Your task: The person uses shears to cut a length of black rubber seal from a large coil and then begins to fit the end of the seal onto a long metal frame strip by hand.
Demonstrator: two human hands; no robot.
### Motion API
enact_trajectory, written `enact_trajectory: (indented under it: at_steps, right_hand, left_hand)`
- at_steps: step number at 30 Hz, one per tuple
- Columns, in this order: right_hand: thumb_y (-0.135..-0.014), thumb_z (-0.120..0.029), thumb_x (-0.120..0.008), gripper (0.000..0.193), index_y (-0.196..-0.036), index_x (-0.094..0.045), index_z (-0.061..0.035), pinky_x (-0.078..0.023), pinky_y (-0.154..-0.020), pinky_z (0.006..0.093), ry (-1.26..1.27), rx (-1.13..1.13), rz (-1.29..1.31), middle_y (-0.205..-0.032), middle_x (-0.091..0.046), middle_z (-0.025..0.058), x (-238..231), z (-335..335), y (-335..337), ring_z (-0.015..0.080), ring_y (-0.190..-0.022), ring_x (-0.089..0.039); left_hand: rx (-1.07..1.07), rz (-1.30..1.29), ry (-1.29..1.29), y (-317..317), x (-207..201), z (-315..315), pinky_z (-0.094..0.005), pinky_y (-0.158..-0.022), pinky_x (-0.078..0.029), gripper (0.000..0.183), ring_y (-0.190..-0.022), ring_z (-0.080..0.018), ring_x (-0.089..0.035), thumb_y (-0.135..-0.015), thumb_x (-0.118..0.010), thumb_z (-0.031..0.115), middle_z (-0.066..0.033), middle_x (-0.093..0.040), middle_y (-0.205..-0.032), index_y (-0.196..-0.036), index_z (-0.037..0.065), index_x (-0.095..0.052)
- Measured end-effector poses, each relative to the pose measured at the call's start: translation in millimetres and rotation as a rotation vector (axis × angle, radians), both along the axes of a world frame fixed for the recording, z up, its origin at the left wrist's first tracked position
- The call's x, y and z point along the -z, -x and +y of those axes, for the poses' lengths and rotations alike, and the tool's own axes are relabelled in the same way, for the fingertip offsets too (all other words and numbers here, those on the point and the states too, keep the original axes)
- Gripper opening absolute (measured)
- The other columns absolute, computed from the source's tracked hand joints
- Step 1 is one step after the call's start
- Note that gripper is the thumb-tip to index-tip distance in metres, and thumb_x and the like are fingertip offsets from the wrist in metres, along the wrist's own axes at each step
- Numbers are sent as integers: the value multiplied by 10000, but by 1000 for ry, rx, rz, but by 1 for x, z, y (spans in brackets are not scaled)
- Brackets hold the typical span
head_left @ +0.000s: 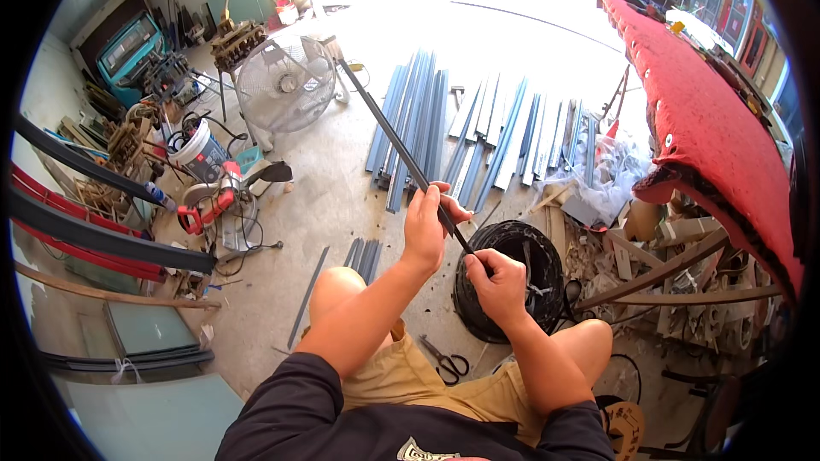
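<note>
A long dark metal profile strip (384, 124) runs slantwise from the upper left down to my hands. My left hand (427, 226) is closed around it partway along, thumb and fingertips on its right side. At its near end, my right hand (498, 282) pinches the strip between thumb and fingers. Just behind and right of that hand stands a black bucket (551, 269), with some scraps visible inside. Black-handled scissors (446, 360) lie on the floor between my legs. Several short grey strips (366, 258) rest on the floor beside my left knee.
Bundles of long profiles (410, 132) and shorter profiles (521, 132) cover the floor ahead. A floor fan (286, 84), a white bucket (198, 152) and a red power saw (209, 205) stand left. A red-covered table (700, 94) and scrap wood (666, 260) crowd the right.
</note>
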State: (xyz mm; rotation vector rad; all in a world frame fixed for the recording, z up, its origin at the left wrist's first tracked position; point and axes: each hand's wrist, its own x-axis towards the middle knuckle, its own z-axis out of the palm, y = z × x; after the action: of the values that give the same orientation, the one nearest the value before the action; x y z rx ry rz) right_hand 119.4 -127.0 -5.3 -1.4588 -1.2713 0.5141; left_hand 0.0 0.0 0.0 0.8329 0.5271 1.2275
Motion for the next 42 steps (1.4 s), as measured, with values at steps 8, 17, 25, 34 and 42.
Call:
enact_trajectory:
  at_steps: [8, 17, 25, 34, 42]
  right_hand:
    - [-926, -123, -774, 152, -859, -738, 8, -468, -545, 327, -120, 3, -60, -643, -640, 123, -5, 5, 7, 172, -539, -600]
    - [-939, -122, -765, 156, -865, -732, 11, -466, -541, 326, -66, 0, 11, -629, -625, 123, -3, 3, 6, 171, -524, -594]
    - [-939, -122, -763, 144, -881, -738, 8, -479, -552, 336, -73, -45, -25, -655, -644, 138, 0, 2, 6, 207, -538, -622]
    - [-936, -123, -764, 144, -886, -737, 10, -488, -559, 350, -44, -78, -1, -682, -660, 156, 5, 3, 6, 253, -548, -636]
    - [-940, -129, -761, 153, -894, -734, 15, -488, -562, 356, -36, -87, -25, -688, -666, 164, 5, 2, 7, 264, -552, -639]
  left_hand:
    - [-45, 119, -61, -6, 1, -4, -414, -835, -606, 338, -778, -226, -690, -1154, -384, 295, -93, -642, -804, -1264, 3, -511]
    - [11, 106, -56, -18, 6, -17, -407, -786, -594, 258, -697, -185, -623, -1139, -403, 244, -47, -556, -737, -1199, 22, -518]
    - [50, 153, -67, -15, -3, -18, -393, -733, -585, 218, -604, -164, -578, -1118, -471, 233, -13, -503, -656, -1161, 37, -559]
    - [9, 163, -42, -16, -6, -21, -380, -715, -586, 254, -585, -150, -584, -1117, -505, 236, -5, -508, -627, -1210, 20, -602]
    - [29, 187, -9, -15, -5, -19, -359, -668, -577, 228, -555, -136, -559, -1100, -512, 183, 0, -500, -606, -1180, 3, -627]
